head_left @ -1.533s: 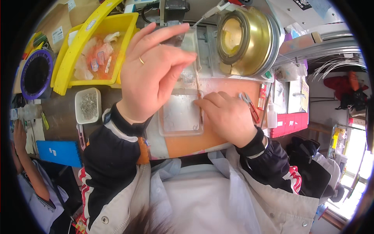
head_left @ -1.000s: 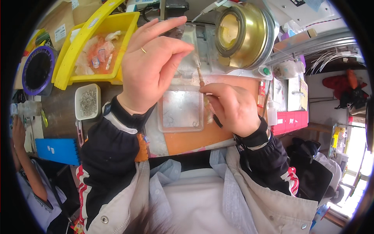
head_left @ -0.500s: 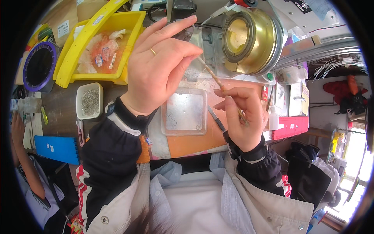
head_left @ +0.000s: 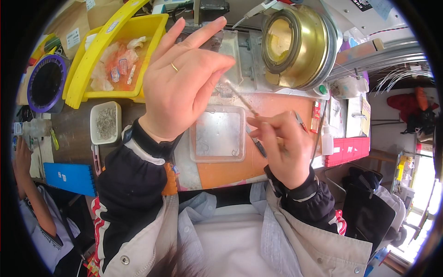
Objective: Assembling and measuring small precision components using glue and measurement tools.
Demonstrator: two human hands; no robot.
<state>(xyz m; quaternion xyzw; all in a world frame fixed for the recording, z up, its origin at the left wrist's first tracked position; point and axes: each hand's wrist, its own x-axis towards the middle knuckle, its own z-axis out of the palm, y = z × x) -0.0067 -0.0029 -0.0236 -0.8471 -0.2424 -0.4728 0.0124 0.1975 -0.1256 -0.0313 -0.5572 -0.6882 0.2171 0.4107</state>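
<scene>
My left hand is raised over the back of a shallow clear tray, thumb and forefinger pinched together and the other fingers stretched up. Whatever sits in that pinch is too small to make out. A thin brownish stick slants from my right hand up toward the left fingertips, its far end blurred. The right fingers are closed round its near end. A few thin curved bits of wire lie in the tray, on an orange board. A dark slim tool lies partly behind the right hand.
A brass-coloured round pot stands at the back right. To the left are a yellow bin with bagged items, a white dish of small metal pieces, and a blue case. Another person's arm shows far left.
Both hands have shifted slightly left, the right one also down. The stick's tip has come away from the left fingertips and looks blurred by motion.
</scene>
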